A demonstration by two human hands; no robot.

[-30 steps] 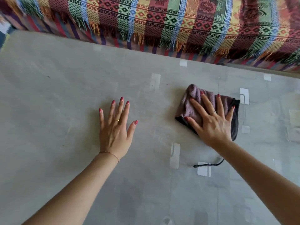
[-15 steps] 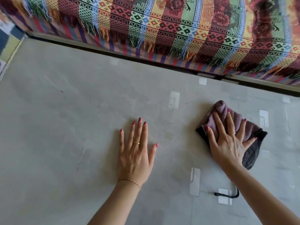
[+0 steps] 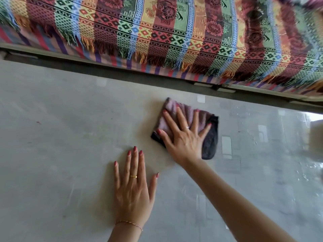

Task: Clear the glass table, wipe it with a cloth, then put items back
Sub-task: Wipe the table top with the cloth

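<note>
The glass table fills the lower part of the head view, its top bare apart from the cloth. A folded mauve and dark grey cloth lies flat on the glass near the far edge. My right hand presses down on it with straight, spread fingers. My left hand rests flat on the bare glass, just left of and nearer than the cloth, fingers straight.
A sofa draped with a multicoloured patterned, fringed throw runs along the table's far edge. A pale object is cut off at the right edge. Floor tiles and white marks show through the glass.
My right hand has slid the cloth to the left, closer to my left hand. The view has shifted, so the sofa fills more of the top. My left hand stays flat on the glass.
</note>
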